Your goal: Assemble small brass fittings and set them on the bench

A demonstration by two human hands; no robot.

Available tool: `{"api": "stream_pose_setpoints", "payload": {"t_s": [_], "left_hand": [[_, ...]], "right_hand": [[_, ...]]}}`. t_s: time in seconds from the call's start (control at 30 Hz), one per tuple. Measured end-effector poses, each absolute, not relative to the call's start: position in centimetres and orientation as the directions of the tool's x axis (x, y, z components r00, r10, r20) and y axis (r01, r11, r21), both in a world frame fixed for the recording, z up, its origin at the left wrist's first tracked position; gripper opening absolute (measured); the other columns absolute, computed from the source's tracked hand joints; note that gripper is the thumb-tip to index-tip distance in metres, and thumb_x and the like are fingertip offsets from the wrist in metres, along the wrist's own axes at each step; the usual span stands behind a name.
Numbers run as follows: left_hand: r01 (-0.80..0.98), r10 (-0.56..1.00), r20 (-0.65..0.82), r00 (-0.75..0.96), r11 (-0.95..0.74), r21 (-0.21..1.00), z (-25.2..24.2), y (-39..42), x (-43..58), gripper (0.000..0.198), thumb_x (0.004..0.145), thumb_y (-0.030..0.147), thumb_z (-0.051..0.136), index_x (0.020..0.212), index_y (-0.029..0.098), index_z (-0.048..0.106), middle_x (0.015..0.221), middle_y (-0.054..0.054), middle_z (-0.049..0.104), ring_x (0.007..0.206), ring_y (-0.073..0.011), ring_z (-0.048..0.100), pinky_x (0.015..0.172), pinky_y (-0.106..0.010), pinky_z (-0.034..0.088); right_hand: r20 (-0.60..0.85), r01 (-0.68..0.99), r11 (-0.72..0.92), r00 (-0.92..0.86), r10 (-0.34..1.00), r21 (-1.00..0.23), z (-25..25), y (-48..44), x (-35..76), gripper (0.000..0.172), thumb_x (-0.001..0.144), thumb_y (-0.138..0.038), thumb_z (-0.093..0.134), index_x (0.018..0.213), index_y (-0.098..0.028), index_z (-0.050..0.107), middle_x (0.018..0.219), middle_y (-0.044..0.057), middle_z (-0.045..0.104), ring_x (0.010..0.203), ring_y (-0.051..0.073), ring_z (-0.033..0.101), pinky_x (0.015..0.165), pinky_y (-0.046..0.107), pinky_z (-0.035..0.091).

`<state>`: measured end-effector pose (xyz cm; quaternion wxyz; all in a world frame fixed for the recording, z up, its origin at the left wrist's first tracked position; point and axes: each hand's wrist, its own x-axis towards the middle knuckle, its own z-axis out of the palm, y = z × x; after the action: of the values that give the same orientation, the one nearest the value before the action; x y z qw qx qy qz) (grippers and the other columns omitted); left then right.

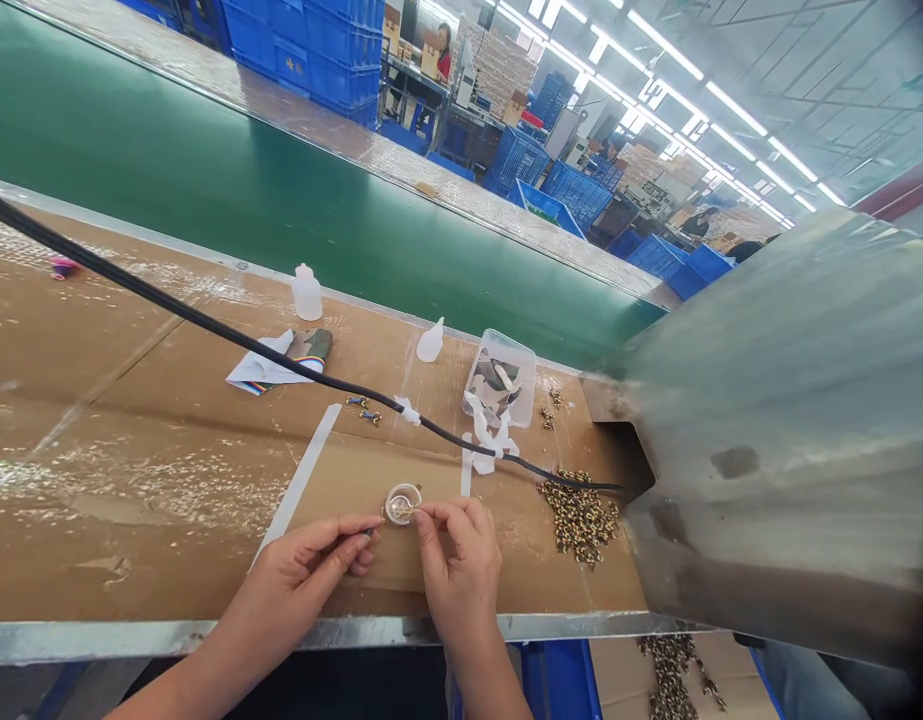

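Observation:
My left hand is closed in a pinch just left of a small round clear dish. A tiny dark piece shows at its fingertips, too small to name. At the dish's right edge, my right hand pinches something thin and pale that reaches over the dish; I cannot make out what it is. The dish sits on a brown cardboard sheet with white tape along its sides. Two small metal pieces lie above the sheet. A pile of small gold and dark metal parts is to the right.
A black cable crosses above the work surface. Behind it are a white bottle, a folded cloth, a small white squeeze bottle and a clear plastic box. A large metal housing stands right; a green belt runs behind.

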<state>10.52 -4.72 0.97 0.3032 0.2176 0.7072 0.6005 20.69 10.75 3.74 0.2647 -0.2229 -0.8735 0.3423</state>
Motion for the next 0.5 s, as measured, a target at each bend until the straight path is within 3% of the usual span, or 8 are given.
{"api": "stream_pose_setpoints", "payload": {"t_s": [0.23, 0.5], "left_hand": [[-0.067, 0.676, -0.168, -0.718, 0.173, 0.983, 0.4, -4.9, 10.8, 0.030, 0.086, 0.044, 0.060, 0.106, 0.027, 0.074, 0.090, -0.003, 0.078, 0.081, -0.0192, 0.073, 0.080, -0.028, 0.060], [-0.074, 0.682, -0.174, -0.711, 0.174, 0.982, 0.6, -4.7, 10.7, 0.027, 0.085, 0.043, 0.062, 0.105, 0.028, 0.074, 0.092, -0.001, 0.078, 0.083, -0.0190, 0.074, 0.081, -0.026, 0.060]], "right_hand": [[0.280, 0.148, 0.521, -0.705, 0.652, -0.840, 5.1, 11.3, 21.4, 0.017, 0.094, -0.024, 0.055, 0.080, -0.020, 0.063, 0.078, 0.002, 0.061, 0.075, 0.016, 0.058, 0.070, 0.026, 0.044], [0.252, 0.119, 0.521, -0.771, 0.585, -0.845, 6.5, 10.3, 21.8, 0.014, 0.093, -0.021, 0.055, 0.082, -0.021, 0.065, 0.080, 0.001, 0.061, 0.078, 0.016, 0.058, 0.071, 0.026, 0.044]]}}
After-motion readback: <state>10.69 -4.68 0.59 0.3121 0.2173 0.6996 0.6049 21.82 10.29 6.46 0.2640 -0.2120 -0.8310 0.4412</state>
